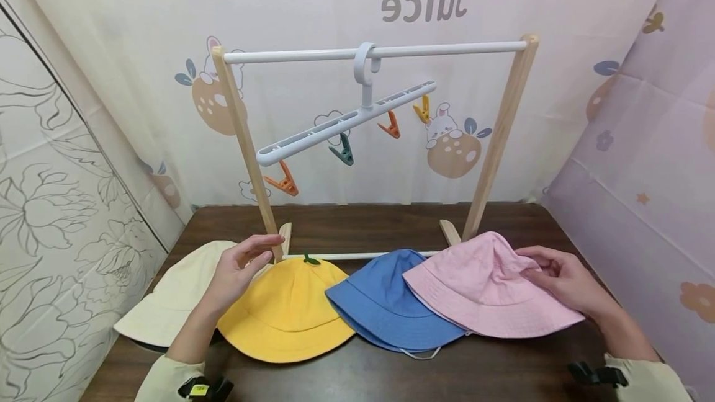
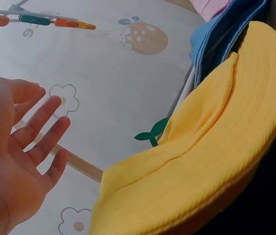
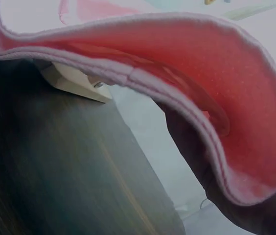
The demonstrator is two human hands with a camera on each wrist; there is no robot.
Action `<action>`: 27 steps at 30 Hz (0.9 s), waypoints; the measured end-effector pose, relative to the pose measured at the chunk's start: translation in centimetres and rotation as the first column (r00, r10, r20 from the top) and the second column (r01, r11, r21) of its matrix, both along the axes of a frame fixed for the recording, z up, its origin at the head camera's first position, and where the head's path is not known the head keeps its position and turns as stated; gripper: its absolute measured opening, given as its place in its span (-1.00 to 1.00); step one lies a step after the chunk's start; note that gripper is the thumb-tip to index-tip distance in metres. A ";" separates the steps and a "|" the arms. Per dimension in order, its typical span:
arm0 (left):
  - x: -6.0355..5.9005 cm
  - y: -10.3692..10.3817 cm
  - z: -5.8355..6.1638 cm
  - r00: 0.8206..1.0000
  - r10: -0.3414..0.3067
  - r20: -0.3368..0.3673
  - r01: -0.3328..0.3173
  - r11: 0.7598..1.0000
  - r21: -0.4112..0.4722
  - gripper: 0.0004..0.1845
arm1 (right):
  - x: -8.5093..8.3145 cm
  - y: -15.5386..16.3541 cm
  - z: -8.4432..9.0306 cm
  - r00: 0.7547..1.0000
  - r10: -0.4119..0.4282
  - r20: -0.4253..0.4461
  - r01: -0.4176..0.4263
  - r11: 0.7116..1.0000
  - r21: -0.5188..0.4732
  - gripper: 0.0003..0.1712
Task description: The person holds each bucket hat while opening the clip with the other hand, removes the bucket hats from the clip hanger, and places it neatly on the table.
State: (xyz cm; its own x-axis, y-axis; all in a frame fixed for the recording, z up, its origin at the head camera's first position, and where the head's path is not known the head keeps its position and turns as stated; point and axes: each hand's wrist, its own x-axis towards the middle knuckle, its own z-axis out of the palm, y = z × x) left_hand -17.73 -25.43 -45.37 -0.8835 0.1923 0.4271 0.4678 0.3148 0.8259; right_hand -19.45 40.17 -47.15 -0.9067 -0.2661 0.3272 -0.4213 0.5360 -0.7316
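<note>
My right hand [image 1: 566, 281] grips the pink bucket hat [image 1: 491, 290] by its right side. In the right wrist view the pink brim gapes toward the camera, and the hand lies mostly hidden behind it. My left hand [image 1: 237, 275] hovers over the yellow hat [image 1: 287, 315] and the cream hat [image 1: 179, 290]. Its fingers are loosely bent and hold nothing; the left wrist view shows them apart from the yellow hat, which bears a green sprout [image 2: 152, 133]. Between the yellow and pink hats lies a blue bucket hat [image 1: 391, 303], partly covered by the pink one.
A wooden rack [image 1: 505, 135] with a white top bar stands behind the hats. From the bar hangs a grey-white hanger [image 1: 335, 126] with several clips, including a green clip [image 1: 343, 151] and a yellow clip [image 1: 423, 109]. Printed curtains surround the brown table [image 1: 363, 228].
</note>
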 end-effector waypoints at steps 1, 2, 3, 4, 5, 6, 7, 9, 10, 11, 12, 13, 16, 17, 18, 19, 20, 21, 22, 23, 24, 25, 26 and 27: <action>0.0 0.0 -0.1 1.000 -0.001 0.001 0.001 1.000 0.003 -0.68 | -0.1 0.0 -0.1 1.000 0.002 0.003 -0.002 1.000 0.009 -0.48; 0.0 -0.1 -0.1 1.000 -0.004 0.002 0.004 1.000 0.007 -0.68 | -0.2 0.1 -0.2 1.000 0.004 0.005 -0.004 1.000 0.016 -0.50; 0.0 -0.1 -0.1 1.000 -0.006 0.003 0.006 1.000 0.010 -0.68 | -0.3 0.1 -0.3 1.000 0.008 0.003 -0.009 1.000 0.021 -0.51; -0.1 0.0 -0.1 1.000 -0.010 0.003 0.010 1.000 0.014 -0.68 | -0.4 0.1 -0.4 1.000 0.008 -0.002 -0.008 0.999 0.033 -0.52; -0.1 0.0 -0.1 1.000 -0.011 0.003 0.011 1.000 0.016 -0.68 | -0.5 0.1 -0.4 1.000 0.009 -0.008 -0.008 0.999 0.045 -0.53; -0.1 0.0 -0.1 1.000 -0.011 0.002 0.011 1.000 0.017 -0.68 | -0.5 0.1 -0.4 1.000 0.005 -0.016 -0.004 0.998 0.061 -0.54; -0.1 0.0 -0.1 1.000 -0.011 0.003 0.011 1.000 0.017 -0.68 | -0.6 0.1 -0.3 1.000 0.000 -0.020 0.001 0.997 0.076 -0.55; -0.1 0.0 -0.1 1.000 -0.009 0.007 0.009 1.000 0.016 -0.68 | -0.7 0.0 -0.2 1.000 -0.017 -0.020 0.019 0.993 0.113 -0.57; -0.1 0.0 -0.1 1.000 -0.008 0.010 0.008 1.000 0.017 -0.68 | -0.7 -0.1 -0.2 0.999 -0.027 -0.016 0.029 0.990 0.134 -0.58; -0.1 0.0 -0.1 1.000 -0.005 0.011 0.005 1.000 0.016 -0.68 | -0.7 -0.2 -0.1 0.999 -0.034 -0.011 0.035 0.988 0.149 -0.58; -0.1 0.0 -0.1 1.000 -0.003 0.012 0.003 1.000 0.015 -0.68 | -0.8 -0.2 -0.1 0.999 -0.041 -0.006 0.041 0.986 0.163 -0.58; -0.1 -0.1 -0.1 1.000 -0.003 0.012 0.003 1.000 0.014 -0.68 | -0.8 -0.3 -0.1 0.999 -0.046 0.001 0.045 0.984 0.174 -0.58; -0.1 -0.1 -0.1 1.000 0.000 0.007 0.000 1.000 0.009 -0.68 | -0.9 -0.4 -0.2 0.998 -0.060 0.011 0.057 0.977 0.203 -0.57; -0.2 -0.1 -0.1 1.000 -0.001 0.004 0.001 1.000 0.005 -0.68 | -0.9 -0.4 -0.2 0.998 -0.066 0.014 0.062 0.976 0.210 -0.57; -0.2 -0.2 -0.1 1.000 -0.002 0.002 0.002 1.000 0.002 -0.68 | -0.8 -0.4 -0.3 0.997 -0.072 0.016 0.067 0.974 0.214 -0.57; -0.2 -0.2 -0.1 1.000 -0.003 0.000 0.003 1.000 0.002 -0.68 | -0.8 -0.5 -0.3 0.997 -0.076 0.020 0.070 0.974 0.217 -0.57; -0.1 -0.3 -0.1 1.000 -0.001 0.000 0.001 1.000 0.001 -0.68 | -0.8 -0.4 -0.4 0.997 -0.079 0.024 0.072 0.973 0.221 -0.56; -0.1 -0.3 -0.1 1.000 -0.001 0.001 0.001 1.000 0.000 -0.67 | -0.8 -0.4 -0.4 0.996 -0.080 0.029 0.072 0.972 0.223 -0.56; -0.1 -0.4 -0.1 1.000 0.000 0.003 0.000 1.000 0.001 -0.67 | -0.8 -0.4 -0.5 0.996 -0.081 0.034 0.071 0.973 0.221 -0.55; -0.1 -0.4 -0.1 1.000 0.004 0.005 -0.004 1.000 0.001 -0.67 | -0.8 -0.4 -0.5 0.996 -0.082 0.038 0.071 0.972 0.223 -0.55; 0.0 -0.5 -0.1 1.000 0.009 0.006 -0.009 1.000 0.000 -0.67 | -0.9 -0.4 -0.6 0.996 -0.082 0.040 0.071 0.972 0.225 -0.54; 0.0 -0.5 -0.1 1.000 0.016 0.009 -0.016 1.000 -0.002 -0.67 | -0.9 -0.4 -0.6 0.996 -0.080 0.043 0.068 0.971 0.230 -0.54; 0.0 -0.6 -0.1 1.000 0.022 0.012 -0.022 1.000 -0.003 -0.67 | -0.9 -0.4 -0.6 0.996 -0.078 0.046 0.066 0.970 0.233 -0.53; 0.1 -0.6 -0.1 1.000 0.026 0.015 -0.026 1.000 -0.005 -0.67 | -0.9 -0.4 -0.7 0.996 -0.077 0.051 0.063 0.971 0.231 -0.53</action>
State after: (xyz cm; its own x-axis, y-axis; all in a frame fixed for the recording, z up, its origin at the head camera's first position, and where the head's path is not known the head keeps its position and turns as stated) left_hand -17.68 -26.01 -45.50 -0.8944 0.1711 0.4132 0.4472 0.3306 0.8311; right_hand -20.35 39.82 -47.80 -0.9415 -0.2630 0.2107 -0.3369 0.7184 -0.6086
